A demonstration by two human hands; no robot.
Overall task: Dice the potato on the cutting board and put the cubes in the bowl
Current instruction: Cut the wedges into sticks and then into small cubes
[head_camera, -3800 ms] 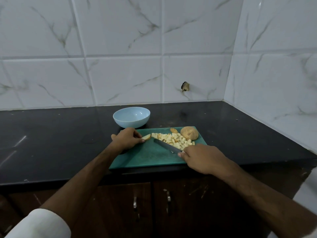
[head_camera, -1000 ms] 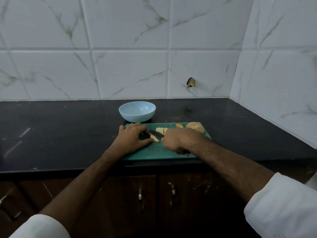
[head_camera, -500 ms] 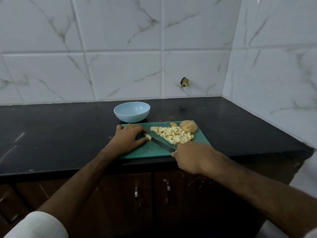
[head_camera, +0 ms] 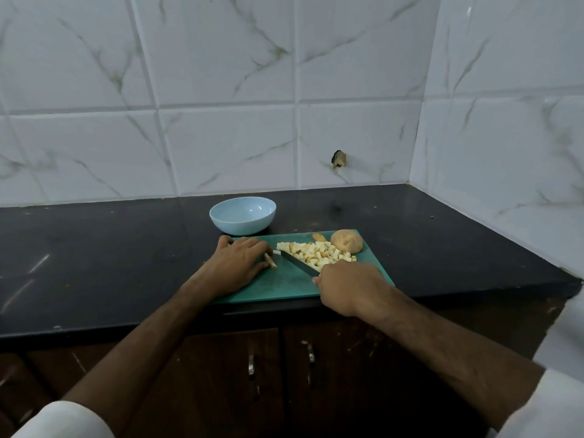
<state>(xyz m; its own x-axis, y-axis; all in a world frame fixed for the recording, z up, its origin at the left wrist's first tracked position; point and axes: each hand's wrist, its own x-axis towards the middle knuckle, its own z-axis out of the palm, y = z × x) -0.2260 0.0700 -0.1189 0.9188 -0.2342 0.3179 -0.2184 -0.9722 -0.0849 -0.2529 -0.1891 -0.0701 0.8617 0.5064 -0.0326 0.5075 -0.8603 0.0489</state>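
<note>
Everything centres on the green cutting board (head_camera: 284, 287), lying at the front edge of the dark surface (head_camera: 94, 263). On the board's left part, the left hand (head_camera: 235, 267) lies palm down, fingers bent over a small strip of potato (head_camera: 271, 260), pinning it against the board. At the board's near right corner, the right hand (head_camera: 347, 290) is closed around the handle of a knife (head_camera: 298, 263); the handle itself is hidden inside the fist. The blade runs from that hand diagonally across the middle of the board, its tip ending just beside the strip of potato. Whether the edge touches the board, I cannot tell.

On the board's far right part sits a heap of pale potato cubes (head_camera: 316, 252), right alongside the blade. At the far right corner rests 1 uncut chunk of potato (head_camera: 346, 241), skin on, touching the heap, with a small peel scrap (head_camera: 319, 238) just left of it.

Just beyond the board's far left corner stands the light blue bowl (head_camera: 242, 215), nothing visible inside it. Behind the board rises a white marble-patterned tiled wall (head_camera: 221, 105); below its front edge are brown cabinet doors (head_camera: 278, 374).
</note>
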